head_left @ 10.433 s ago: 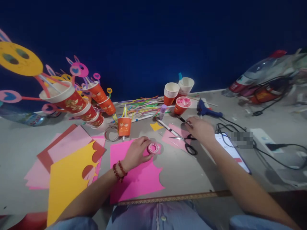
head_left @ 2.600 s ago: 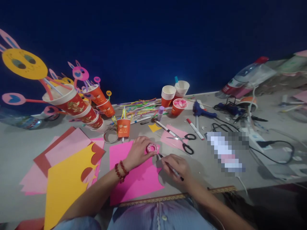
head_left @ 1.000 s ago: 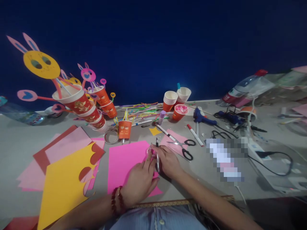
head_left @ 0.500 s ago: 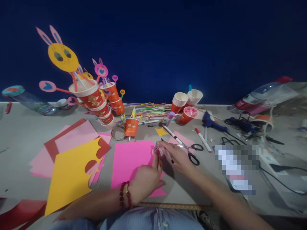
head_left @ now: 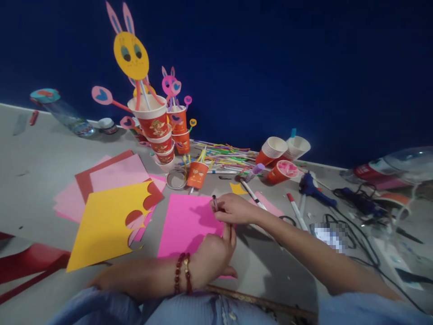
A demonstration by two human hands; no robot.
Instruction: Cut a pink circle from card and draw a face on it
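Note:
My right hand (head_left: 237,209) is closed around a slim pen (head_left: 214,202), whose dark end sticks up past the fingers. It is over the right part of a bright pink paper sheet (head_left: 184,221). From below, my left hand (head_left: 216,255) reaches up with two fingers stretched out and its thumb apart. Its fingertips go under my right hand, so what they press on is hidden. A red bead bracelet (head_left: 178,273) circles the left wrist. Black scissor handles (head_left: 287,220) show partly behind the right forearm.
Yellow cut paper (head_left: 104,225) lies left over pink and red sheets. A decorated cup stack (head_left: 154,124) stands behind it. Colourful sticks (head_left: 223,158), a tape roll (head_left: 176,178), a purple glue stick (head_left: 254,172), markers and a blue glue gun (head_left: 314,189) with cables are further back and right.
The view has turned, so things at the back left sit further right. My right hand has moved over the left fingertips, covering the small round pink-and-white thing they pressed. The pen stands more upright.

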